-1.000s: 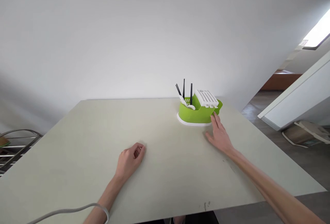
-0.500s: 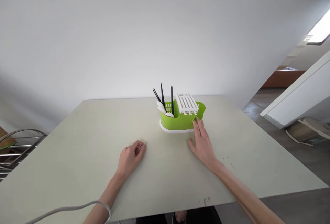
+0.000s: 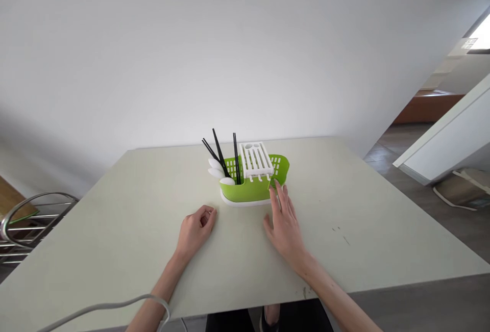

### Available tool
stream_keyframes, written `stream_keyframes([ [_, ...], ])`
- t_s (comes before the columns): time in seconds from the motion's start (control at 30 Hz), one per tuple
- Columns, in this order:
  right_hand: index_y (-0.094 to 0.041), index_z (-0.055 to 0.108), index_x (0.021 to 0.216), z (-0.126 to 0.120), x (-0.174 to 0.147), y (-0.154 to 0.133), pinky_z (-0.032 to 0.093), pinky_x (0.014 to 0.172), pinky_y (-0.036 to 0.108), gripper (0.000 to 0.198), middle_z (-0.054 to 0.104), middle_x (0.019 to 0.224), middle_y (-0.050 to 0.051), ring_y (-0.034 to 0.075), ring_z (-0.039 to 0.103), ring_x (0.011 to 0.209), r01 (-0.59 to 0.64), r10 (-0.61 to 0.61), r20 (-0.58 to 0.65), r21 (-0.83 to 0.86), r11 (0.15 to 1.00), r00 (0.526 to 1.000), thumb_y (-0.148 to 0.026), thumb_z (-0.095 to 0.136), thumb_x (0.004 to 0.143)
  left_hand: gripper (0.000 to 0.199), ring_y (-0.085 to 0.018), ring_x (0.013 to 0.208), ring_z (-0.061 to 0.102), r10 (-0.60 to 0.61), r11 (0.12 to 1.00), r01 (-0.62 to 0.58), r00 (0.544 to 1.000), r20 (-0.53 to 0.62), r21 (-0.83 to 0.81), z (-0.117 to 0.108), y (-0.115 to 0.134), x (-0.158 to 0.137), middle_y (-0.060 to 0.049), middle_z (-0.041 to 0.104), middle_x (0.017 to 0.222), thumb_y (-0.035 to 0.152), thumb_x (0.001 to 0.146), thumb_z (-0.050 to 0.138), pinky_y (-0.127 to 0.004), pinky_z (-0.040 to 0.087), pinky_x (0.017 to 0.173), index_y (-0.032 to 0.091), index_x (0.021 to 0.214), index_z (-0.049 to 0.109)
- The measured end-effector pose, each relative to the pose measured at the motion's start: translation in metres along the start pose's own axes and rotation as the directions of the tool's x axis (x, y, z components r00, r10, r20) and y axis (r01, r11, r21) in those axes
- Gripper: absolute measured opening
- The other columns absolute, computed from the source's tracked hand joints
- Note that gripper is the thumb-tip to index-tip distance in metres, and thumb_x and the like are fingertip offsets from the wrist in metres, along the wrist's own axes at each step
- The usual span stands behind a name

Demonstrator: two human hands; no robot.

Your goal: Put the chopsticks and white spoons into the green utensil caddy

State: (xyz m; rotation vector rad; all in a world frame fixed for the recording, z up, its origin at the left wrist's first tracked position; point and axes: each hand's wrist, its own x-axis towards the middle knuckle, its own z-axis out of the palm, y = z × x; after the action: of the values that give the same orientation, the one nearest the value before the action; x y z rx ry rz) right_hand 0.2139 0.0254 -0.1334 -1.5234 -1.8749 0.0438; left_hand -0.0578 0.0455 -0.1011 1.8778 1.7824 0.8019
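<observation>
A green utensil holder [image 3: 250, 192] with a white base stands on the table, with a white slotted rack [image 3: 257, 160] over its middle. Black chopsticks [image 3: 219, 152] and several white spoons [image 3: 216, 170] lean in its left part. My right hand [image 3: 284, 225] touches the holder's front right side, its fingers stretched out and spread at the low rim and its thumb apart from it. The fingertips are partly hidden against the holder. My left hand [image 3: 196, 231] rests on the table, left of and nearer than the holder, fingers curled closed with nothing visible in them.
The pale table [image 3: 126, 230] meets a white wall [image 3: 229, 67] at the back. A grey cable [image 3: 103, 305] crosses my left forearm. A metal rack [image 3: 36, 220] stands beyond the left edge. A white door-like panel [image 3: 447, 133] is on the right.
The utensil holder has shifted left and slightly toward me and turned a little, my right hand moving left with it. My left hand has stayed in place, curled.
</observation>
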Motion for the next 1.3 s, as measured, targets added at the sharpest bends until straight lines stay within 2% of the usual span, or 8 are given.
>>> stream_keyframes([
  [0.4,-0.037,0.005,0.173,-0.023,-0.022,0.009,0.038,0.126,0.052,0.08,0.015,0.18,0.001,0.028,0.017,0.165,0.015,-0.03,0.068,0.2,0.98,0.997,-0.016,0.039,0.104,0.048,-0.015,0.056,0.05,-0.166,0.94,0.103,0.971,-0.174,-0.325,-0.018,-0.007,0.01,0.003,0.057,0.062,0.069,0.092,0.06,-0.027,0.038,0.056,0.021,0.09,0.068],
  [0.53,-0.037,0.01,0.172,-0.042,-0.048,0.04,0.041,0.123,0.051,0.073,0.021,0.178,0.002,0.027,0.028,0.161,-0.105,0.086,0.088,0.237,0.966,0.992,-0.025,0.04,0.106,0.056,-0.021,0.091,0.069,-0.165,0.876,0.045,0.964,-0.21,-0.48,-0.053,0.0,0.051,-0.01,0.077,0.102,0.073,0.088,0.066,-0.03,0.053,0.078,0.019,0.101,0.072],
  [0.63,-0.035,0.017,0.171,-0.05,-0.061,0.06,0.048,0.118,0.05,0.07,0.03,0.175,0.005,0.029,0.041,0.155,-0.233,0.214,0.1,0.261,0.937,0.972,-0.033,0.042,0.106,0.066,-0.027,0.124,0.067,-0.175,0.742,0.089,0.983,-0.063,-0.664,-0.082,0.021,0.093,-0.018,0.069,0.139,0.077,0.089,0.062,-0.037,0.054,0.101,0.019,0.118,0.069],
  [0.7,-0.033,0.024,0.169,-0.05,-0.066,0.067,0.048,0.117,0.051,0.065,0.037,0.172,0.006,0.029,0.046,0.152,-0.278,0.262,0.094,0.269,0.922,0.96,-0.036,0.042,0.106,0.067,-0.029,0.132,0.064,-0.134,0.75,0.121,0.99,0.029,-0.651,-0.096,0.043,0.12,-0.019,0.066,0.145,0.075,0.088,0.066,-0.041,0.05,0.11,0.018,0.124,0.067],
  [0.83,-0.029,0.037,0.162,-0.042,-0.068,0.072,0.043,0.122,0.051,0.057,0.044,0.168,0.007,0.027,0.043,0.154,-0.263,0.254,0.069,0.281,0.923,0.965,-0.035,0.041,0.106,0.064,-0.033,0.135,0.063,-0.026,0.868,0.129,0.976,0.215,-0.479,-0.106,0.092,0.16,-0.02,0.071,0.139,0.068,0.082,0.078,-0.045,0.045,0.116,0.017,0.12,0.07],
  [1.0,-0.025,0.05,0.152,-0.037,-0.067,0.073,0.045,0.121,0.05,0.049,0.052,0.162,0.009,0.026,0.046,0.152,-0.256,0.248,0.064,0.275,0.927,0.967,-0.033,0.042,0.104,0.062,-0.034,0.122,0.07,-0.017,0.912,0.15,0.943,0.332,-0.381,-0.086,0.137,0.186,-0.021,0.075,0.129,0.061,0.073,0.088,-0.046,0.049,0.111,0.017,0.113,0.071],
  [1.13,-0.024,0.055,0.145,-0.039,-0.065,0.072,0.046,0.12,0.051,0.045,0.059,0.156,0.01,0.026,0.049,0.15,-0.258,0.254,0.05,0.288,0.922,0.966,-0.03,0.042,0.103,0.058,-0.031,0.113,0.072,-0.013,0.922,0.127,0.954,0.299,-0.365,-0.063,0.149,0.191,-0.016,0.081,0.115,0.053,0.068,0.093,-0.047,0.053,0.105,0.019,0.109,0.069],
  [1.3,-0.026,0.061,0.136,-0.039,-0.063,0.072,0.05,0.116,0.051,0.038,0.066,0.147,0.008,0.027,0.055,0.145,-0.24,0.241,0.035,0.32,0.917,0.97,-0.029,0.045,0.101,0.037,-0.03,0.09,0.074,0.034,0.95,0.01,0.99,0.134,-0.312,-0.05,0.147,0.188,-0.01,0.082,0.09,0.055,0.077,0.081,-0.044,0.059,0.088,0.02,0.079,0.07],
])
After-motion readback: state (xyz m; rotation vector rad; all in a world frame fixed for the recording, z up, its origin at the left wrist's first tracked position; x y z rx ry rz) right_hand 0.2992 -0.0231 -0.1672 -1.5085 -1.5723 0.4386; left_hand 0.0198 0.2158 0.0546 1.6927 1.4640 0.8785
